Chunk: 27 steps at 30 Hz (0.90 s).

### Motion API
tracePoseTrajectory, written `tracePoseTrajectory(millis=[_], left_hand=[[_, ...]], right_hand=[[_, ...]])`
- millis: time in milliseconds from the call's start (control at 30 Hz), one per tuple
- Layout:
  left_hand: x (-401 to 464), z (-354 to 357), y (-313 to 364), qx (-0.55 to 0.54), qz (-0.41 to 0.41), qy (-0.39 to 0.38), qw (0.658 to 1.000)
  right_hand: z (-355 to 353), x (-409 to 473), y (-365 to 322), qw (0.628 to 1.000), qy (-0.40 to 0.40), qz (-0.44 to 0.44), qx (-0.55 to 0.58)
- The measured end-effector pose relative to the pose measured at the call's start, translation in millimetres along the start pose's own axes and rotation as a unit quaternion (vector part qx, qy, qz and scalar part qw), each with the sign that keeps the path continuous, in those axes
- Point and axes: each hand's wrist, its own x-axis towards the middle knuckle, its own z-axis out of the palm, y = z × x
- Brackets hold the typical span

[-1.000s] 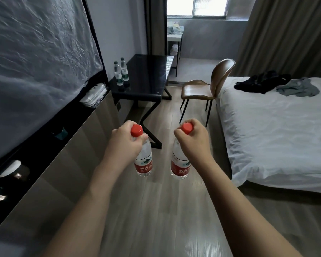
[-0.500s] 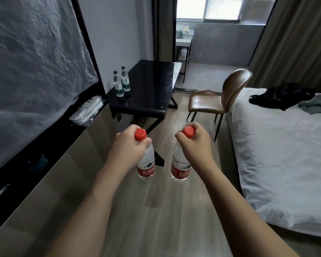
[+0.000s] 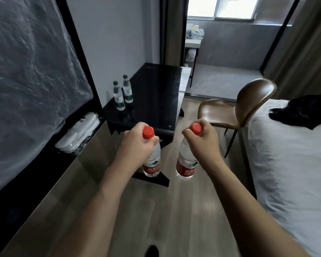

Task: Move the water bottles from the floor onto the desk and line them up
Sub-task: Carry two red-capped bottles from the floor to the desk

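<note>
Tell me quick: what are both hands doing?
Left hand: closed around the neck of a red-capped bottle.
Right hand: closed around the other red-capped bottle.

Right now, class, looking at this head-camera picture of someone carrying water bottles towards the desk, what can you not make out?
- Necks of both red-capped bottles: covered by the left hand and right hand.
- Green-capped bottles on the desk: label print too small.
- Bed: cut off by the right edge.
- Dark object on the floor: cut off by the bottom edge.
</note>
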Motion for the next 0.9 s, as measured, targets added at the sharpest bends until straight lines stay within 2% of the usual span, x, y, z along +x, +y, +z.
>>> tracePoseTrajectory(millis=[333, 667, 900], left_hand=[[160.0, 31.1, -1.5, -0.004, 0.049, -0.024, 0.998], [305.2, 144.1, 19.0, -0.004, 0.037, -0.06, 0.997], [411.3, 210.5, 67.1, 0.004, 0.032, -0.046, 0.998]], right_hand=[[37.2, 142.3, 7.8, 0.999, 0.038, 0.003, 0.015], [36.1, 301.8, 91.3, 0.999, 0.032, 0.032, 0.006], [9.3, 438.5, 120.0, 1.0, 0.002, 0.005, 0.017]])
